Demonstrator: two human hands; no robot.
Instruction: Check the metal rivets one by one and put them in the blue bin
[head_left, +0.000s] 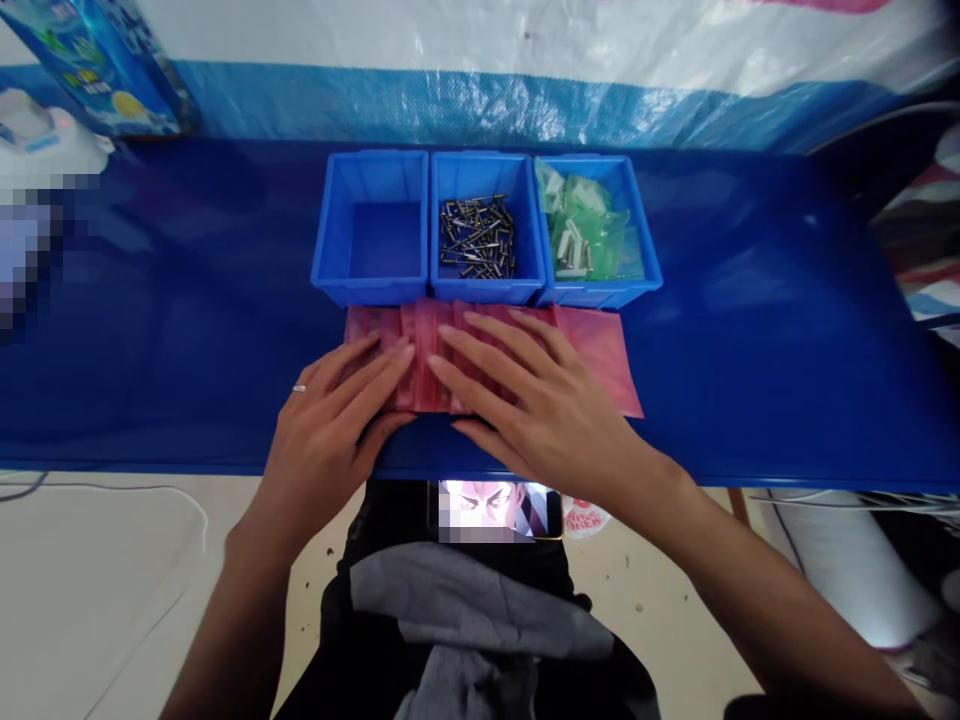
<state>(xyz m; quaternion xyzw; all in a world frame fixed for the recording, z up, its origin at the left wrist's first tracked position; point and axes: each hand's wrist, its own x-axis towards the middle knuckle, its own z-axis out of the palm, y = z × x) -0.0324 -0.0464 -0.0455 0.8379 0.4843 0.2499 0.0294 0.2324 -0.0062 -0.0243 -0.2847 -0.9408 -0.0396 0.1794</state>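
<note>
Several pink translucent bags (600,355) lie overlapped in a row on the blue table, just in front of three blue bins. My left hand (334,410) rests on the left part of the row, fingers spread, with a ring on one finger. Flat over the middle of the row, my right hand (532,400) has its fingers apart. Both hands press on the bags without gripping them. Small dark shapes show faintly through the pink plastic; my fingers partly cover them.
The left bin (371,290) is empty, the middle bin (487,292) has metal pieces, and the right bin (607,295) has green bags. A phone (487,510) lies below the table edge. A blue package (112,80) stands back left.
</note>
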